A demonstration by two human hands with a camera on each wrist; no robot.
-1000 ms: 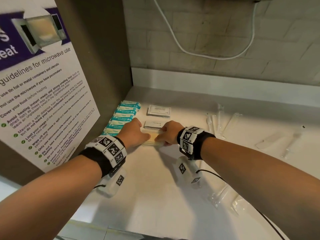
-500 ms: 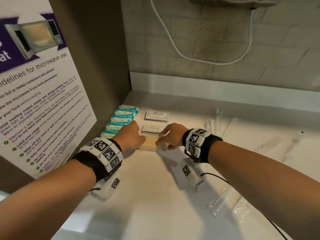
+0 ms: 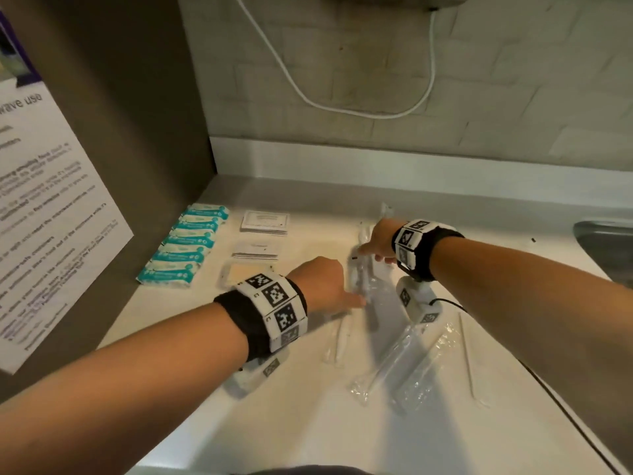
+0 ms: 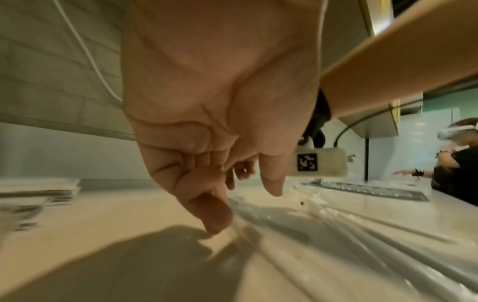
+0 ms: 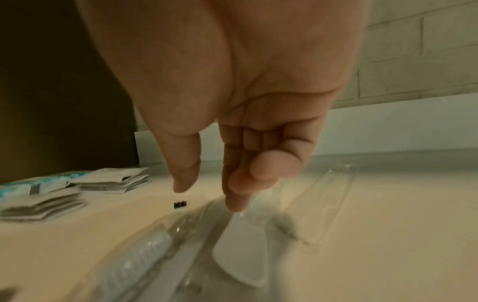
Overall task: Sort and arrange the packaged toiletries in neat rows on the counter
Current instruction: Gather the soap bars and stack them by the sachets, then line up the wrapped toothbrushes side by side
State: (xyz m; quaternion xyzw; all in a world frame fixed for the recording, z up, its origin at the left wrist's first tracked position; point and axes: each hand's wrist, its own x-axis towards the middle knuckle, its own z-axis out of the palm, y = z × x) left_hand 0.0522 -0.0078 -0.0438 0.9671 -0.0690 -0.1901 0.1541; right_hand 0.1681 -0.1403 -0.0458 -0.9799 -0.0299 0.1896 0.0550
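Teal packets [image 3: 185,245] lie in a row along the left panel. Beside them are two stacks of white sachets [image 3: 264,221] [image 5: 111,179] and a beige packet [image 3: 239,272]. Clear-wrapped long items [image 3: 366,275] lie bunched at the counter's middle. My left hand [image 3: 342,296] [image 4: 243,210] reaches their near left edge with straight fingers [image 4: 214,220] touching the counter beside the wrap. My right hand [image 3: 368,250] [image 5: 209,197] is at their far end, its straight fingertips [image 5: 235,202] pressing a clear wrapper [image 5: 240,251]. A wrapped toothbrush [image 5: 145,251] lies just left of it. Neither hand grips anything.
More clear-wrapped pieces [image 3: 394,358] [image 3: 424,365] and a thin white stick [image 3: 467,358] lie scattered at the front right. A steel sink [image 3: 603,241] is at the right edge. The poster panel [image 3: 51,234] walls the left. Another person [image 4: 455,163] works farther along the counter.
Both hands have left the beige packet by the sachet stacks and moved right to the clear-wrapped items. The head view has swung right with them.
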